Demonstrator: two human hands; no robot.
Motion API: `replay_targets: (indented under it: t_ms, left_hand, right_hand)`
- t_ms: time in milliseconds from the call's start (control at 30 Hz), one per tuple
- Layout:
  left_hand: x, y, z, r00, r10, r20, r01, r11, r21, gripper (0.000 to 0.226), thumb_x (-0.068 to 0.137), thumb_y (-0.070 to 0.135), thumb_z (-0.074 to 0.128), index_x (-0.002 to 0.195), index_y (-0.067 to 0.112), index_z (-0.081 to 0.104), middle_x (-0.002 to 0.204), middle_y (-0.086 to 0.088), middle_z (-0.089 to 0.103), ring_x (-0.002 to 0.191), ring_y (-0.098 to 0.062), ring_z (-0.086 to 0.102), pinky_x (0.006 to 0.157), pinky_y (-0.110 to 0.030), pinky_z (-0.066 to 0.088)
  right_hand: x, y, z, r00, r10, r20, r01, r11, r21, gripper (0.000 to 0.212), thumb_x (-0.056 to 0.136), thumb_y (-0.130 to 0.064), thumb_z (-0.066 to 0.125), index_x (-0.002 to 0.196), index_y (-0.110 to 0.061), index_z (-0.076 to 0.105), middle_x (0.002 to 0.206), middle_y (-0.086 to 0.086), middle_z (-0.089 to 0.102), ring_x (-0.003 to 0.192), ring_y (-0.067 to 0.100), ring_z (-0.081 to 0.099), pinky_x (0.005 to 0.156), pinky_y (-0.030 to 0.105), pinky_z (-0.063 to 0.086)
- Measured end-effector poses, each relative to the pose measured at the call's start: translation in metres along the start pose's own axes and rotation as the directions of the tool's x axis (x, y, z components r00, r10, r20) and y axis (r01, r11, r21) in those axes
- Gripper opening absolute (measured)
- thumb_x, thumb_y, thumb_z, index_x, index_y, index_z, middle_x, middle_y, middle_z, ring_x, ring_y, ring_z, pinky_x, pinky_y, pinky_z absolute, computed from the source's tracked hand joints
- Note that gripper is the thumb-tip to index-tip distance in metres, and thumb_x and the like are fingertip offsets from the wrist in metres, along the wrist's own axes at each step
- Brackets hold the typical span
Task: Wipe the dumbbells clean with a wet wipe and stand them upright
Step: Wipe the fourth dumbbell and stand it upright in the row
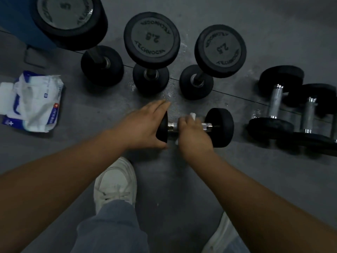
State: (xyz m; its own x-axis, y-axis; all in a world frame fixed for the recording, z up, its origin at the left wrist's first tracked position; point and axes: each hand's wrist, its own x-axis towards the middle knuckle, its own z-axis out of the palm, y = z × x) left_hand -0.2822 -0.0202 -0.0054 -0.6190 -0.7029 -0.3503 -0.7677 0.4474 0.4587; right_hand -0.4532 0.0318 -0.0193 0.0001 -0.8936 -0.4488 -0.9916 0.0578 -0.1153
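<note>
A small black dumbbell [220, 127] lies on its side on the grey floor just ahead of me. My left hand [144, 125] lies flat against its left end disc, fingers straight. My right hand [193, 133] wraps round the chrome handle with a white wet wipe [193, 116] bunched under the fingers. Three dumbbells stand upright behind it: a big one marked 5 [69, 21] and two marked 2.5 [152, 39] [221, 50].
An open pack of wet wipes [34, 101] lies on the floor at the left. Two more dumbbells [277, 99] [310, 114] lie on their sides at the right. A blue object [16, 21] stands at the top left. My white shoes [114, 181] are below the hands.
</note>
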Motion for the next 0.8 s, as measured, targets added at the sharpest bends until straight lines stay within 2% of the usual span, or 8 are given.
replay_targets:
  t_ms: [67,167,267,333,467,567,667,800]
  left_hand:
    - [-0.004,0.004,0.001,1.000,-0.010,-0.016,0.010,1.000,-0.024,0.120,0.066,0.059,0.077,0.157,0.015,0.011,0.162,-0.006,0.018,0.148,-0.020,0.020,0.116,-0.038,0.029]
    - [-0.012,0.010,0.003,0.999,-0.013,-0.050,0.012,1.000,-0.006,0.113,0.065,0.062,0.077,0.154,0.018,0.022,0.155,-0.003,0.027,0.142,-0.021,0.028,0.110,-0.041,0.036]
    - [-0.020,0.017,0.008,0.995,0.002,-0.100,-0.001,1.000,0.011,0.110,0.062,0.064,0.078,0.150,0.019,0.029,0.148,-0.001,0.033,0.135,-0.022,0.032,0.105,-0.043,0.042]
    - [-0.027,0.022,0.015,0.999,0.005,-0.040,-0.004,1.000,0.022,0.114,0.063,0.064,0.078,0.153,0.020,0.023,0.153,-0.001,0.026,0.139,-0.022,0.026,0.110,-0.040,0.034]
    - [-0.045,0.032,0.032,0.996,-0.004,0.084,0.000,0.999,0.048,0.120,0.068,0.065,0.076,0.157,0.020,0.009,0.163,0.000,0.011,0.148,-0.020,0.015,0.115,-0.036,0.028]
    - [-0.054,0.038,0.037,0.994,-0.006,0.107,0.002,0.999,0.036,0.120,0.068,0.063,0.076,0.157,0.019,0.008,0.164,0.001,0.011,0.149,-0.019,0.015,0.114,-0.037,0.030]
    - [-0.062,0.041,0.041,0.990,-0.009,0.138,-0.001,0.997,0.072,0.122,0.068,0.063,0.076,0.157,0.022,0.005,0.165,0.003,0.005,0.150,-0.018,0.011,0.114,-0.038,0.032]
    - [-0.070,0.046,0.047,0.991,-0.003,0.132,-0.009,0.996,0.089,0.118,0.070,0.061,0.075,0.157,0.022,0.005,0.164,0.003,0.004,0.151,-0.017,0.008,0.114,-0.038,0.034]
  right_hand:
    - [-0.005,0.001,0.001,0.999,-0.049,0.005,0.049,0.999,-0.010,0.052,0.094,-0.017,0.054,0.142,-0.014,0.035,0.151,0.013,0.029,0.140,0.031,0.026,0.103,0.042,0.040]
    - [-0.012,0.019,-0.007,0.997,0.072,0.033,-0.074,0.996,0.055,0.044,0.090,-0.015,0.057,0.132,-0.016,0.043,0.138,0.009,0.042,0.128,0.028,0.041,0.085,0.038,0.047]
    - [-0.035,0.011,0.000,0.999,0.042,0.025,-0.043,0.999,0.031,0.046,0.092,-0.017,0.056,0.135,-0.014,0.042,0.146,0.010,0.034,0.137,0.029,0.030,0.092,0.038,0.046]
    - [-0.051,0.008,0.004,0.998,-0.045,0.046,0.040,0.994,0.102,0.037,0.091,-0.017,0.056,0.127,-0.016,0.047,0.139,0.007,0.042,0.138,0.027,0.032,0.092,0.039,0.046]
    - [-0.068,0.018,0.008,0.991,0.097,0.097,-0.110,0.985,0.135,0.040,0.091,-0.017,0.057,0.129,-0.013,0.045,0.146,0.011,0.036,0.140,0.027,0.030,0.096,0.039,0.045]
    - [-0.084,0.000,0.020,0.992,-0.078,0.103,0.055,0.975,0.213,0.041,0.093,-0.018,0.053,0.133,-0.014,0.046,0.150,0.009,0.034,0.145,0.022,0.023,0.104,0.038,0.040]
    - [-0.089,0.006,0.023,0.996,0.051,0.068,-0.072,0.934,0.349,0.019,0.092,-0.015,0.050,0.110,-0.017,0.055,0.126,0.007,0.052,0.127,0.024,0.043,0.092,0.035,0.042]
    - [-0.097,-0.005,0.017,0.993,0.043,-0.107,0.016,0.867,0.499,0.029,0.087,-0.010,0.054,0.115,-0.015,0.063,0.113,0.008,0.055,0.106,0.025,0.050,0.085,0.039,0.045]
